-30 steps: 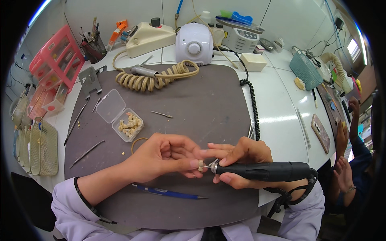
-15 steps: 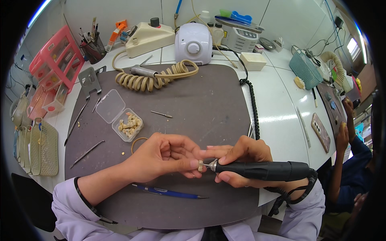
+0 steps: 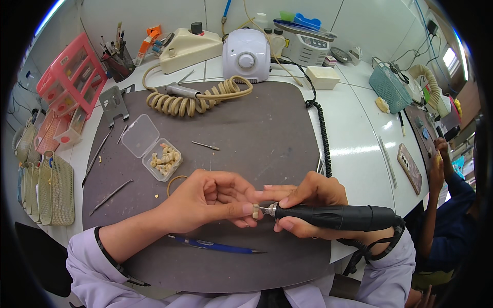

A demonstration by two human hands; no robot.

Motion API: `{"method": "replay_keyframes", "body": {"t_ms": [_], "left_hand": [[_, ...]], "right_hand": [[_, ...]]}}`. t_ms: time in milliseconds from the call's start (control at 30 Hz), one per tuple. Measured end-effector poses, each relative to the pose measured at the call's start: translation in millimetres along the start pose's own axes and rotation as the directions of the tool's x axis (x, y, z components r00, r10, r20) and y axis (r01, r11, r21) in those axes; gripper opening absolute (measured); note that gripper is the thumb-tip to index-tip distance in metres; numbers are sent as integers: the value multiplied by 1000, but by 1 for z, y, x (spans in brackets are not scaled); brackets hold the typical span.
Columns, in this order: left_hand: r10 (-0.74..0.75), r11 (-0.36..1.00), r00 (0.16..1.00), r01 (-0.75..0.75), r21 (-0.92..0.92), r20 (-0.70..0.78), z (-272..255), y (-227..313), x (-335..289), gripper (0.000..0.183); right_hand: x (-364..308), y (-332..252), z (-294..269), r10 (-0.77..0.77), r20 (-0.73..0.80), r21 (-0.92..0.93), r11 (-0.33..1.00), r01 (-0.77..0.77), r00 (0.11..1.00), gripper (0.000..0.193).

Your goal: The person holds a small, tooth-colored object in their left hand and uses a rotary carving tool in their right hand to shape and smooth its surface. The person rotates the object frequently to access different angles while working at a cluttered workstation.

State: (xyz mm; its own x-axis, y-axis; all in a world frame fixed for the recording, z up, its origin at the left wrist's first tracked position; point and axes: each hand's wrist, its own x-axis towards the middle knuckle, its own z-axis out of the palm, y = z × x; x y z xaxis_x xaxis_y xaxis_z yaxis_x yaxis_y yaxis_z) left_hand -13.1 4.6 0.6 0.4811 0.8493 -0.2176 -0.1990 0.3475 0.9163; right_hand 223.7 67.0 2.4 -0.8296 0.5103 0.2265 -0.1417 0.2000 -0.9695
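Between thumb and fingers, my left hand pinches a small yellowish dental crown piece. My right hand is wrapped round a black rotary handpiece, whose thin metal bur meets or nearly meets the tooth-coloured piece; actual contact is too small to tell. The fingertips of both hands come together just above the bur. Below them a blue mechanical pencil lies on the dark mat. Left of my left hand, an open clear plastic box holds several tooth-like pieces.
A coiled beige cord and a white control unit stand at the back. Thin metal tools lie at left near a pink drawer unit. A phone lies at right, beside a co-worker's hands.
My hands, the handpiece and the small piece hold almost the same position. At the far right, the co-worker's hands and arm have shifted slightly.
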Motion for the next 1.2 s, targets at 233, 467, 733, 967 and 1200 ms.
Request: {"method": "replay_keyframes", "body": {"t_ms": [233, 467, 733, 967, 1200], "left_hand": [[1, 1000, 1000, -1, -6, -5, 1, 0, 0, 23], [1, 1000, 1000, -1, 1, -22, 2, 2, 0, 20], [0, 1000, 997, 0, -1, -76, 5, 4, 0, 17], [-4, 1000, 997, 5, 10, -78, 6, 5, 0, 15], [-7, 999, 996, 10, 40, -88, 7, 6, -1, 14]], "right_hand": [[0, -4, 1, 31, 4, 2, 1000, -31, 1000, 22], [3, -1, 1, -82, -21, 2, 997, 82, 996, 18], [1, 1, -2, -63, -67, 28, 997, 65, 996, 19], [1, -1, -4, -83, -141, -11, 997, 83, 987, 22], [1, 8, -2, -182, -214, -48, 983, 175, 960, 21]]}}
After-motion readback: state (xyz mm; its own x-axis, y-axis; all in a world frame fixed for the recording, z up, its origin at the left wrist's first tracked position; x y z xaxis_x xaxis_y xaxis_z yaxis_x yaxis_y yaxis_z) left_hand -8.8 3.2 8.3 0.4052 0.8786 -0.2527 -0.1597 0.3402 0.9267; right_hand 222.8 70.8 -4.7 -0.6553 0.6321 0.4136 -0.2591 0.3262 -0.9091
